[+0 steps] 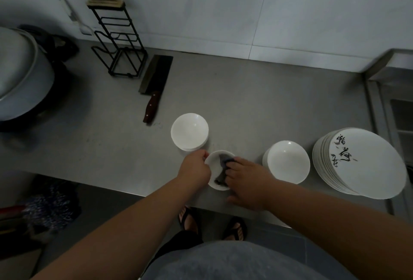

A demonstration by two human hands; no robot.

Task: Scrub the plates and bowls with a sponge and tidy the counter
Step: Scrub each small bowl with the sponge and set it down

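A small white bowl (212,161) sits near the steel counter's front edge. My left hand (195,169) grips its left rim. My right hand (245,179) holds a dark grey sponge (223,165) pressed inside the bowl. A stack of white bowls (189,131) stands just behind on the left. Another stack of white bowls (287,161) stands to the right. Further right rests a tilted stack of large white plates (366,163) with black brush writing.
A cleaver (156,83) with a brown handle lies on the steel counter (257,101) behind the bowls. A black wire rack (118,40) stands at the wall. A large pot with lid (20,74) is at far left. A sink rim (380,101) is at right.
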